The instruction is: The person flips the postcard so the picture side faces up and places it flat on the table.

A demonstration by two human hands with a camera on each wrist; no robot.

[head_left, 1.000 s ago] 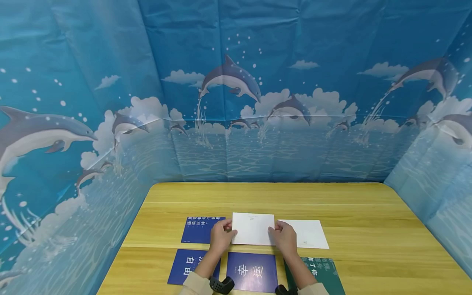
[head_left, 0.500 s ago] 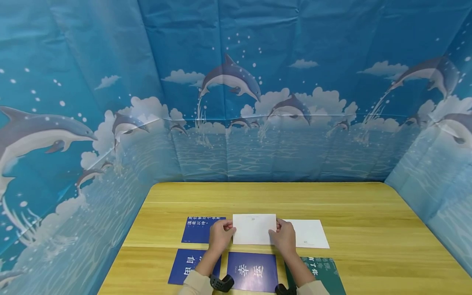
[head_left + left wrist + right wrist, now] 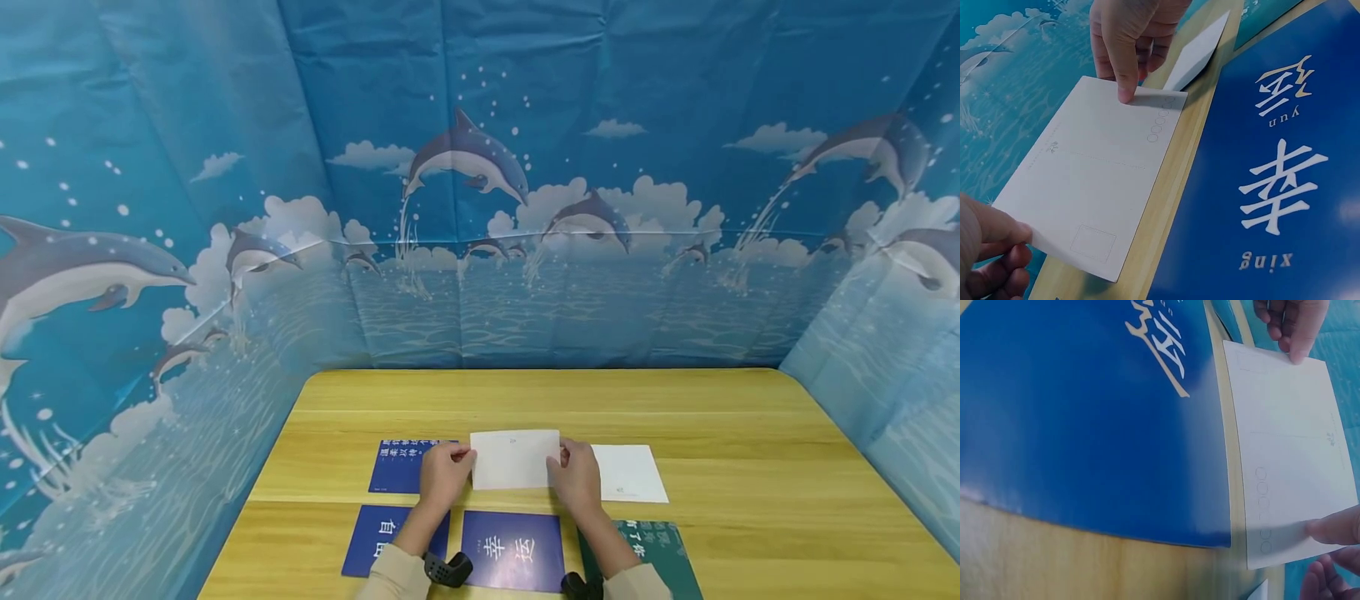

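A white postcard (image 3: 515, 459) is held by its two short sides, a little above the table. My left hand (image 3: 442, 477) pinches its left edge between thumb and fingers. Its right edge is gripped by my right hand (image 3: 577, 479), with the thumb lying on the face. That face carries a faint stamp box, a divider line and a row of small circles, clearest in the left wrist view, where the postcard (image 3: 1091, 169) appears tilted. Nearest below it lies a blue card (image 3: 513, 552) with large white characters. The postcard's underside is hidden.
Blue cards lie at the back left (image 3: 405, 475) and front left (image 3: 367, 542). A white card (image 3: 633, 475) lies behind my right hand, and a green card (image 3: 667, 558) is partly under my right forearm. A dolphin-print curtain (image 3: 570, 317) borders the wooden table (image 3: 765, 467).
The postcard has tipped slightly and risen a little at its lower edge. My left hand has shifted slightly left and up. Both hands keep their hold, and the other cards stay put.
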